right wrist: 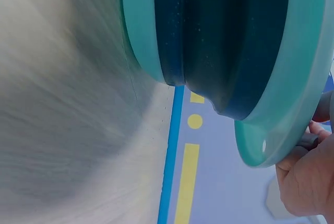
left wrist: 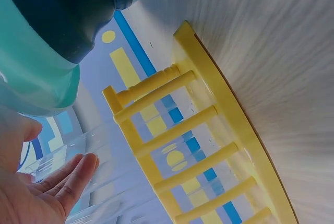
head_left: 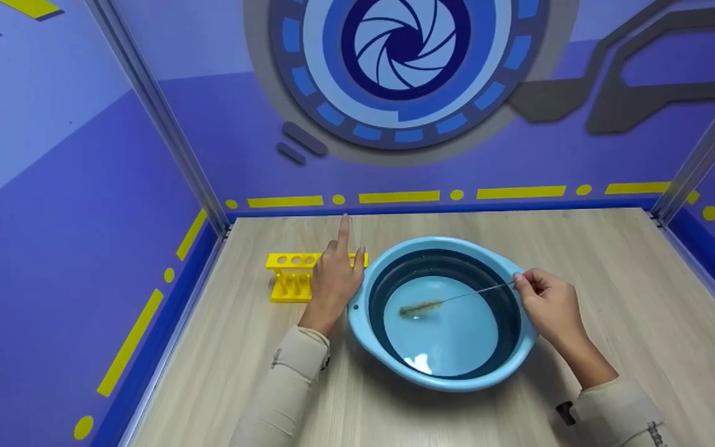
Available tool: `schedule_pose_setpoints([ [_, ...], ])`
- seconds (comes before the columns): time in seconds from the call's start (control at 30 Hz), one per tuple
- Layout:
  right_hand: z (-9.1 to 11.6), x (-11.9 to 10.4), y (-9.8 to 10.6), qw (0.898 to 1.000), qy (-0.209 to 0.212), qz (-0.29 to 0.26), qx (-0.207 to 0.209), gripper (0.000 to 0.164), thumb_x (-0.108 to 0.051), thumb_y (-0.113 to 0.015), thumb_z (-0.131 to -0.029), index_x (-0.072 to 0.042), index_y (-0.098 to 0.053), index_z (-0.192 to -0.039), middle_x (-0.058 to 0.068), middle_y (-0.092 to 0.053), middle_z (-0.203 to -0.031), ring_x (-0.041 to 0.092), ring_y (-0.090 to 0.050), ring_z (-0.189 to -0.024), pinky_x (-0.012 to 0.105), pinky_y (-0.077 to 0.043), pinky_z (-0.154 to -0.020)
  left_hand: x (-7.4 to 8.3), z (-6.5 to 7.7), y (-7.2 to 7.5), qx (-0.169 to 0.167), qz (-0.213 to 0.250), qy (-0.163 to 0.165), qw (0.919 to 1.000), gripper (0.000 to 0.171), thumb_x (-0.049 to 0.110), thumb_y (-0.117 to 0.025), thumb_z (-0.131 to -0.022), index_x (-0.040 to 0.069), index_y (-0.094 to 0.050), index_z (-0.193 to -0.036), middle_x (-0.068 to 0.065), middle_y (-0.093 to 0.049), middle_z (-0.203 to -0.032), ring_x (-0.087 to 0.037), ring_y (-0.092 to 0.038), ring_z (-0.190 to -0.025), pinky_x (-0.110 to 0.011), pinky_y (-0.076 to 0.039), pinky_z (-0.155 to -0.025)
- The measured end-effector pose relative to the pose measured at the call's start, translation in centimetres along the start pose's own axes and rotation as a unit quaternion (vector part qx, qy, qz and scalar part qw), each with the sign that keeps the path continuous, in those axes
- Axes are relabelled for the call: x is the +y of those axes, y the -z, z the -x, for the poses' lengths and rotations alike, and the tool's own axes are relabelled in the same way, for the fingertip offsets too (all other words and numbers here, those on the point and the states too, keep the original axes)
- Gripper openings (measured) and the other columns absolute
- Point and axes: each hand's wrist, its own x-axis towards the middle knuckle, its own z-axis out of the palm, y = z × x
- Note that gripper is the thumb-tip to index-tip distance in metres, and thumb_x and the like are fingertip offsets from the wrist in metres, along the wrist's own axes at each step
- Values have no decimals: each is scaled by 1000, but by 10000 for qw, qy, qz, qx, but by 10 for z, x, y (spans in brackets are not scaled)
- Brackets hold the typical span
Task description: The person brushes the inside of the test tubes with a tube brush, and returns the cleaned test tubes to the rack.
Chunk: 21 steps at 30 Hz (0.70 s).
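My right hand (head_left: pixel 550 304) pinches the thin wire handle of a test tube brush (head_left: pixel 422 307) at the right rim of a light blue collapsible basin (head_left: pixel 444 385). The brush slants down to the left, its bristled end at the water in the basin. Beyond the basin's left rim, my left hand (head_left: pixel 337 276) reaches over a yellow test tube rack (head_left: pixel 289 292), index finger extended and thumb apart. In the left wrist view, clear test tubes (left wrist: pixel 109 145) stand in the rack beside the fingers (left wrist: pixel 78 179). The right wrist view shows the fingers close by the basin's rim.
The basin and rack stand on a light wood-grain table (head_left: pixel 630 279). A printed purple-blue wall (head_left: pixel 221 143) rises at the back edge, with side panels left and right. A metal corner post (head_left: pixel 165 112) stands at the left.
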Motion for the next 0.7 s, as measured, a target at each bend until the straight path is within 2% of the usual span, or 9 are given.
schedule_pose_setpoints([
  [0.1, -2, 1, 3, 10000, -62, -13, 50, 31, -26, -61, -109, -3, -75, -93, 10, -63, -76, 15, -54, -69, 22, -44, -58, 0, 2, 1, -52, 118, 91, 9999, 77, 45, -60, -109, 33, -17, -172, -12, -73, -112, -27, -70, -83, -41, -66, -86],
  [0.27, -8, 5, 7, 9995, -243, -28, 204, 36, -27, -60, -109, -1, -75, -89, 7, -62, -71, 14, -53, -66, 23, -43, -55, 3, 9, 3, -110, 354, 234, 9990, 81, 45, -62, -108, 36, -13, -172, -12, -74, -117, -26, -68, -80, -40, -64, -81],
  [0.37, -13, 10, 10, 9987, -380, -49, 347, 36, -27, -62, -108, -1, -75, -86, 4, -62, -69, 12, -52, -63, 24, -41, -53, 6, 14, 5, -36, 455, 247, 9986, 83, 43, -65, -106, 34, -15, -172, -11, -74, -119, -26, -67, -81, -39, -63, -80],
  [0.53, -17, 19, 14, 9974, -617, -186, 328, 39, -30, -62, -108, 0, -75, -86, -1, -62, -67, 9, -51, -62, 24, -41, -53, 10, 25, 12, 101, 657, 304, 9973, 83, 43, -65, -106, 31, -16, -172, -7, -73, -119, -25, -71, -88, -37, -63, -84],
  [0.7, -18, 26, 14, 9961, -755, -335, 304, 42, -33, -62, -108, 0, -74, -85, -3, -62, -66, 10, -49, -63, 26, -39, -55, 8, 39, 21, 35, 926, 468, 9946, 83, 43, -65, -106, 31, -17, -172, -7, -73, -123, -24, -74, -102, -39, -62, -92],
])
